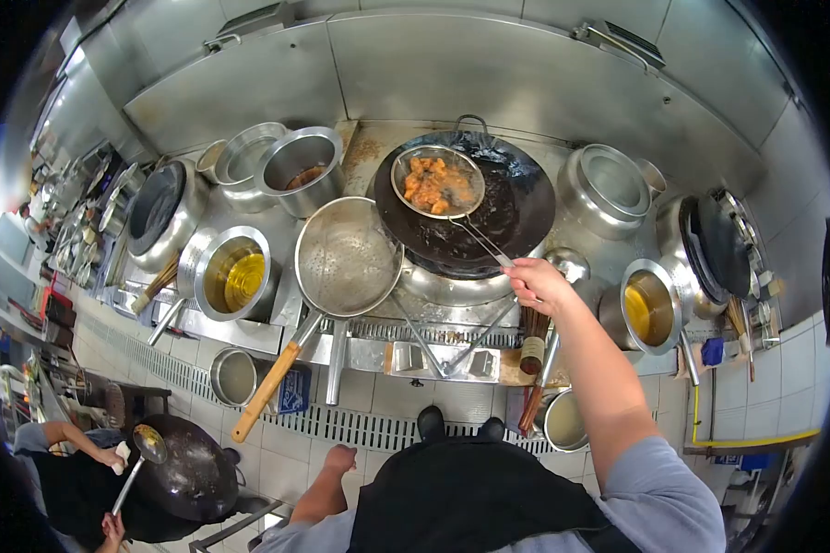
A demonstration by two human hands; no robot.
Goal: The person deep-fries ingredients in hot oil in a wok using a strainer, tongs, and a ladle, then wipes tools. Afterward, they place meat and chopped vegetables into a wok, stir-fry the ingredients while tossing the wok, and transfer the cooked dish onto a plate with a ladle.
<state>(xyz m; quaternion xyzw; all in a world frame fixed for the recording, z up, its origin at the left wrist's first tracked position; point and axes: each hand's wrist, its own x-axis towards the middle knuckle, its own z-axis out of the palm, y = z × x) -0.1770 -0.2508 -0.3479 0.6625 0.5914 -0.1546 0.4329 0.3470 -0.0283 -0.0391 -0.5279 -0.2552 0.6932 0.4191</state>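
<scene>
My right hand [539, 285] is closed round the handle of a wire mesh strainer [479, 189]. Browned fried pieces [431, 186] lie in the strainer's basket, held over a large black wok [526, 207]. Dark liquid shows in the wok below the mesh. My left hand [341, 458] hangs low beside my apron, fingers curled in, with nothing visible in it. Left of the wok rests a wide perforated strainer [349, 255] with a wooden handle [266, 392].
Pots of yellow oil stand on the left [242, 278] and right [648, 309]. A deep metal pot [297, 172] sits behind the perforated strainer. A bamboo brush [534, 332] is by the stove's front edge. At lower left, another person holds a ladle [149, 443] by a second wok [194, 475].
</scene>
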